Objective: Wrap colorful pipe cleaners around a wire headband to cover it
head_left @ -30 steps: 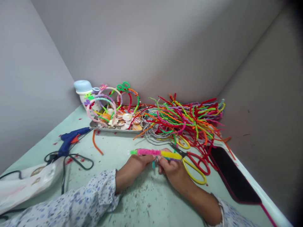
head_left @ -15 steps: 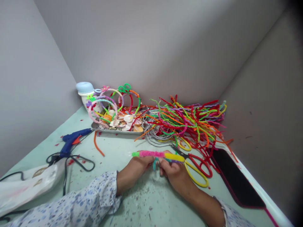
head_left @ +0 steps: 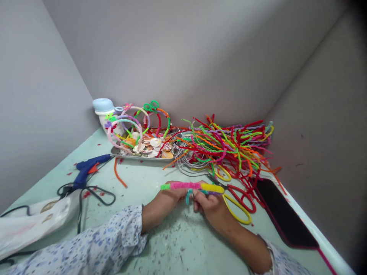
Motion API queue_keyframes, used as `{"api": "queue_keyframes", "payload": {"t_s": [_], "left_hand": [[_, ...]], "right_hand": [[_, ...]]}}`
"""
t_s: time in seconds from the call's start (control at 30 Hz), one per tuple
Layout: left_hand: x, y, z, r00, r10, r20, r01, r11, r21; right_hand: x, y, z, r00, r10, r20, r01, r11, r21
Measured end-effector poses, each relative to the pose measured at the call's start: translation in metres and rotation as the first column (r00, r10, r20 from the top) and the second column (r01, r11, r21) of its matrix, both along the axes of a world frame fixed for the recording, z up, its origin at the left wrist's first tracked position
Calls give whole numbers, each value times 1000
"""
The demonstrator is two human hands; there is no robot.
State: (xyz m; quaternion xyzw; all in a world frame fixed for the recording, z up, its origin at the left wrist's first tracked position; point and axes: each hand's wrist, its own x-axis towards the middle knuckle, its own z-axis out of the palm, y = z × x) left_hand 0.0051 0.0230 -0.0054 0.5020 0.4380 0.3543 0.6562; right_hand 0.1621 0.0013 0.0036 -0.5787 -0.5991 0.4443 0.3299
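In the head view, clock directions are taken from the band, with 12 toward the back wall. The fuzzy band [head_left: 186, 185] is raised between both hands just below the middle of the view, green at its 9 o'clock end, pink along the middle and yellow at its 3 o'clock end. The left hand's [head_left: 164, 201] grip is closed on the green and pink part. The right hand's [head_left: 211, 205] grip is closed on the yellow part, its thumb in front beside a curled teal strip [head_left: 188, 197] that hangs under the band; whether the thumb presses the strip is unclear.

At 12 o'clock lies a loose coil of grey wire [head_left: 183, 165]. A heap of bright pipe cleaners [head_left: 229, 143] spreads from 1 to 2 o'clock. Scissors [head_left: 226, 187] with red handles lie at 3 o'clock, a yellow handle loop [head_left: 246, 222] beside them. Farther out, between 3 and 4, is a black slab [head_left: 286, 214] with a dark red rim.

Toward 10 o'clock, a metal tray [head_left: 143, 157] of shells [head_left: 155, 143] has several decorated hoops standing over it, with a blue-lidded bottle [head_left: 103, 105] behind. A blue glue gun [head_left: 83, 172] rests on the tabletop [head_left: 177, 244] at 9 o'clock.
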Motion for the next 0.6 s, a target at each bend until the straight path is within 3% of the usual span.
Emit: {"api": "queue_keyframes", "payload": {"t_s": [0.2, 0.4, 0.6], "left_hand": [[2, -3, 6, 994, -89, 62, 86, 995, 52], [-2, -1, 4, 999, -16, -32, 19, 997, 77], [0, -3, 6, 989, 53, -135, -32, 988, 150]], "right_hand": [[0, 1, -2, 1000, -16, -7, 16, 1000, 0], [5, 7, -20, 968, -32, -250, 17, 998, -61], [6, 11, -28, 970, -72, -230, 49, 993, -106]]}}
